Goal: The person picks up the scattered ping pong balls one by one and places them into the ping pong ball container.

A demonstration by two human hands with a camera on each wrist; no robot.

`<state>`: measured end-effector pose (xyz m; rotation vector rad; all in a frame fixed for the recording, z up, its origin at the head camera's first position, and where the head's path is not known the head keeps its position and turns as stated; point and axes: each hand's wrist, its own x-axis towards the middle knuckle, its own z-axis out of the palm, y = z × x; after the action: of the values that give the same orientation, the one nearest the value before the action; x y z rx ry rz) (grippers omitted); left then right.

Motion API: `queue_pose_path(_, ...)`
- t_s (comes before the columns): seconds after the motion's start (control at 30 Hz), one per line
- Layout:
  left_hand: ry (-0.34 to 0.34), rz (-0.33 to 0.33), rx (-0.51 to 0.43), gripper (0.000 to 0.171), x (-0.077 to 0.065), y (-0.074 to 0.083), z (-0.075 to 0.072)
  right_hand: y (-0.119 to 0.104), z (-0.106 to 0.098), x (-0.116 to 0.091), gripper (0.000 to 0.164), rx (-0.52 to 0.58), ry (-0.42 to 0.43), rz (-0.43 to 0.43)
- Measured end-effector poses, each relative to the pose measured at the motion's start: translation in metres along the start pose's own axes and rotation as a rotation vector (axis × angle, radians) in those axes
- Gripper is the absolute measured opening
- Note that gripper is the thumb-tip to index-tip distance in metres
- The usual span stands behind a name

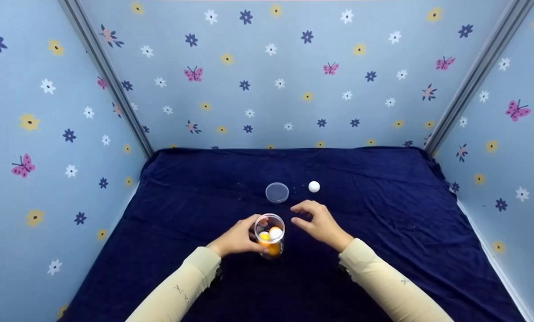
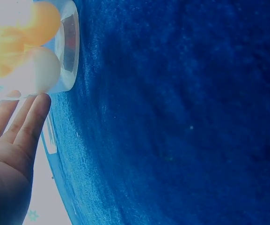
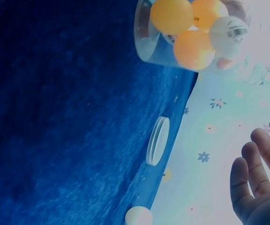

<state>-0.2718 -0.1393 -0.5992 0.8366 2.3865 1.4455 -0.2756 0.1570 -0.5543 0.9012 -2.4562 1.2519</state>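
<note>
A clear plastic jar (image 1: 280,247) stands on the dark blue cloth, its mouth uncovered. Inside lie several orange and white table tennis balls, among them an orange ball (image 3: 194,49) and a white ball (image 3: 228,35). My left hand (image 1: 239,237) grips the jar from its left side, thumb in front and fingers around the back. To the right of the jar, my right hand (image 1: 319,223) hovers above the cloth with fingers loosely bent and nothing in them. A loose white table tennis ball (image 1: 314,186) sits beyond the right hand.
A round clear lid (image 1: 277,192) lies flat on the cloth behind the jar, left of the loose ball. The blue cloth (image 1: 195,192) covers the table and has shallow wrinkles. Flower-patterned walls (image 1: 289,107) enclose the back and both sides.
</note>
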Motion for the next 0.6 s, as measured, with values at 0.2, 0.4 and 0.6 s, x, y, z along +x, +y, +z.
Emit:
queue_pose_path(0.2, 0.002, -0.004, 0.005, 0.085, 0.001, -0.001, 0.0, 0.013, -0.003, -0.002, 0.024, -0.019, 0.028, 0.037)
queue_pose_path(0.4, -0.002, 0.017, -0.002, 0.086, 0.002, -0.002, 0.0, 0.027, -0.006, -0.003, 0.027, -0.015, 0.037, 0.09)
queue_pose_path(0.6, 0.0, 0.014, 0.01, 0.084, 0.002, -0.003, -0.001, 0.041, -0.011, 0.0, 0.03, -0.021, 0.07, 0.121)
